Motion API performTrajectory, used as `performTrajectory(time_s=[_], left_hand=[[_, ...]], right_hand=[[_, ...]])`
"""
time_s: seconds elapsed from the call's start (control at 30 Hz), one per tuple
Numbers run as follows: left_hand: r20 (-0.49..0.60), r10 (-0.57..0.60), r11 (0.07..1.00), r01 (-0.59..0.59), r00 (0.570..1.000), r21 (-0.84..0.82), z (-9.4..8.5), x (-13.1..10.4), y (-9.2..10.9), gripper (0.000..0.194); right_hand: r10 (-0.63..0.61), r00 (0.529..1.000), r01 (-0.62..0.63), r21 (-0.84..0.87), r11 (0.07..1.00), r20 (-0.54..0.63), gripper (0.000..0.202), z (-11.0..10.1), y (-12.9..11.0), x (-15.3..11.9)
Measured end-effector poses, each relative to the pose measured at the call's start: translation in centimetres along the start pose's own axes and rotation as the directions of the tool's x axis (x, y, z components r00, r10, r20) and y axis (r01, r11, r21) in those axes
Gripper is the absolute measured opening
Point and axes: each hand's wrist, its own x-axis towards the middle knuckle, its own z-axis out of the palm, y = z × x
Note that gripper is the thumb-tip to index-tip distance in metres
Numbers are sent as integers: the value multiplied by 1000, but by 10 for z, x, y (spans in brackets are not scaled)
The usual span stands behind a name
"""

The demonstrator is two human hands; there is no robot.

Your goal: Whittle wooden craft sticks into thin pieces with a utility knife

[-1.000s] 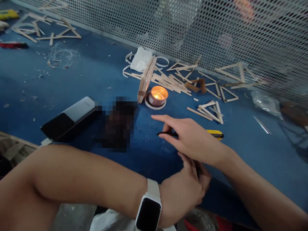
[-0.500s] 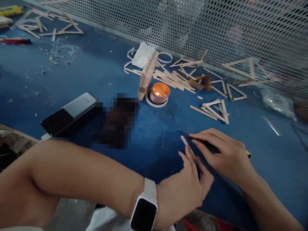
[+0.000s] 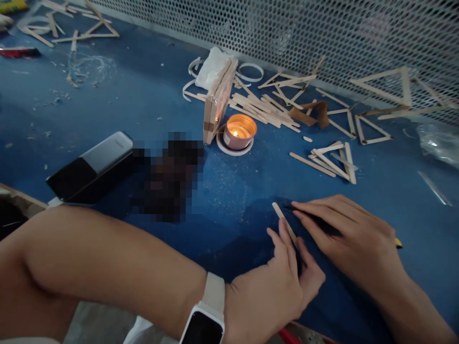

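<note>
My left hand (image 3: 276, 291), with a white watch (image 3: 204, 325) on its wrist, pinches a wooden craft stick (image 3: 278, 210) low over the blue table. The stick's rounded far end sticks out beyond the fingers, and its near end is hidden by them. In my right hand (image 3: 358, 239) is a slim dark tool (image 3: 325, 224) with a yellow end showing behind the hand; its kind is unclear. Its dark tip points at the stick from the right, with a small gap between them.
A lit candle (image 3: 239, 134) burns beside an upright wrapped block (image 3: 219, 100). Loose craft sticks (image 3: 256, 109) and glued stick triangles (image 3: 337, 160) lie behind. A grey-black device (image 3: 91, 165) stands left. Perforated metal mesh (image 3: 322, 28) borders the back.
My right hand and its tool have drawn slightly to the right, and the tip has come away from the stick. The left hand keeps its pinch. The view has shifted a little.
</note>
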Motion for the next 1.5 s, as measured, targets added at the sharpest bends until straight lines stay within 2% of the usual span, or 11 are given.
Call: performTrajectory(time_s=[0.07,0.2,0.33,0.47,0.6,0.73,0.83,1.03,1.23,1.37,1.5], left_hand=[[37,22,1000,-23,999,9,1,0,1,44],[-43,-7,1000,6,999,-17,3,-1,-1,41],[-51,14,1000,-14,999,2,4,-1,-1,43],[-60,10,1000,-11,998,-13,3,-2,-2,44],[-49,17,1000,-18,999,-19,3,-3,-3,44],[-30,33,999,-34,999,-37,4,-2,-3,42],[-62,12,998,-15,998,-57,6,-1,0,41],[-61,16,999,-19,998,-51,4,-3,0,42],[51,147,989,-148,988,24,-7,-1,-16,51],[56,155,987,-157,986,35,-12,0,-21,54],[64,148,988,-150,987,35,-11,-1,-18,52]], right_hand=[[60,998,-60,-14,998,-38,22,0,1,0],[97,993,-95,31,995,-64,20,-3,3,-2],[18,1000,-17,67,998,-24,19,-3,-1,-2],[-105,994,105,15,994,39,18,-2,-6,1],[-150,987,149,12,989,62,20,-1,-6,1],[-131,990,129,37,991,60,20,0,-5,-2],[-127,990,124,46,991,66,21,-1,-7,-2],[-115,989,110,58,992,96,20,-4,-12,0],[-105,989,101,40,994,100,21,-4,-11,-2],[-98,991,97,25,995,89,22,-4,-10,-2],[-61,996,55,84,995,65,25,-2,-10,-1]])
